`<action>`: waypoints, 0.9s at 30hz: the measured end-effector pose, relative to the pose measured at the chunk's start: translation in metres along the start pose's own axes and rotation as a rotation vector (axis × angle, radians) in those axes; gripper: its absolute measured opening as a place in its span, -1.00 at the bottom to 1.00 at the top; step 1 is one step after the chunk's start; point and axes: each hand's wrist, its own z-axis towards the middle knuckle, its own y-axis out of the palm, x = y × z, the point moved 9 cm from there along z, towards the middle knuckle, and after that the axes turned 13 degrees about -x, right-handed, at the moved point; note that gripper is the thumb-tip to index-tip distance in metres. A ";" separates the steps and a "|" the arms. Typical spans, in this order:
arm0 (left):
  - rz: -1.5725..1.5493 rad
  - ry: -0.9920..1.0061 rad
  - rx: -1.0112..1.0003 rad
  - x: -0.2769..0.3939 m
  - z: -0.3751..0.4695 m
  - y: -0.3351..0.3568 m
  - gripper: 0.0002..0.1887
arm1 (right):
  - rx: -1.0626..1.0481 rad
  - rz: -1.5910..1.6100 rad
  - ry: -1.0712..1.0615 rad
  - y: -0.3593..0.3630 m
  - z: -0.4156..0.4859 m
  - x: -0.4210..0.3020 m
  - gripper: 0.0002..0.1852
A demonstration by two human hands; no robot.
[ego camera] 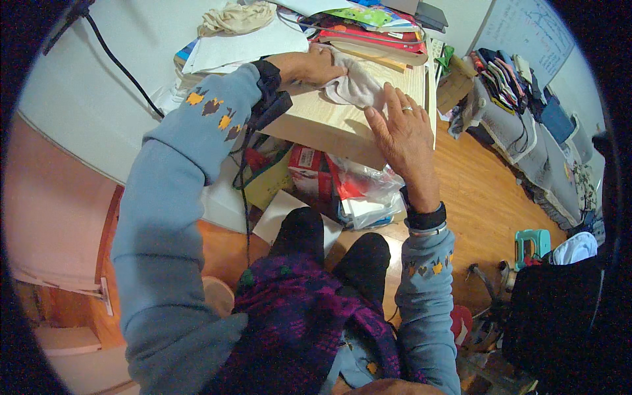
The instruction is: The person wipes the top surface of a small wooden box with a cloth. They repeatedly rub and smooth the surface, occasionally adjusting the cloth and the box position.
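A light greyish-pink cloth (356,81) lies crumpled on the pale wooden tabletop (316,116). My left hand (313,67) rests on the cloth's left end, its fingers partly bent; whether they grip the fabric cannot be told. At the cloth's right end, near the table's front right corner, my right hand (405,131) lies with fingers spread, a ring on one of them. Its fingertips touch or nearly touch the cloth's edge. Dark bands with a strap and a black device circle my left wrist; a black band is on the right one.
Behind the hands are stacked books (375,44), white paper (247,47) and a beige crumpled cloth (237,19). Under the tabletop stand a red and white box (311,170) and plastic bags. A black cable (244,197) hangs at the left. Folded clothes (501,81) lie at the right.
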 end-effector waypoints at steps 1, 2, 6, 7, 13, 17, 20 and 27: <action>-0.067 -0.026 0.031 -0.004 0.001 -0.001 -0.11 | 0.012 -0.008 0.001 0.000 0.000 0.000 -0.34; -0.110 -0.062 0.040 -0.009 0.003 -0.003 -0.11 | 0.015 -0.003 0.001 0.000 0.000 0.001 -0.33; -0.167 -0.086 0.084 -0.015 0.007 -0.001 -0.11 | 0.003 0.010 -0.014 0.002 0.001 0.002 -0.32; -0.165 -0.074 0.109 -0.016 0.007 -0.001 -0.11 | -0.002 0.007 -0.014 0.003 0.001 0.003 -0.32; 0.043 0.074 0.211 -0.002 -0.008 0.008 -0.25 | 0.027 -0.034 -0.030 0.002 0.001 0.003 -0.40; -0.094 0.008 0.254 0.007 -0.041 0.007 -0.37 | 0.047 -0.065 -0.025 0.001 0.001 0.002 -0.44; -0.020 -0.058 0.296 0.022 -0.073 0.007 -0.30 | 0.061 -0.020 -0.047 -0.002 0.000 0.001 -0.50; -0.017 0.004 0.510 0.047 -0.130 0.015 -0.40 | 0.035 0.034 -0.060 0.000 -0.001 0.002 -0.58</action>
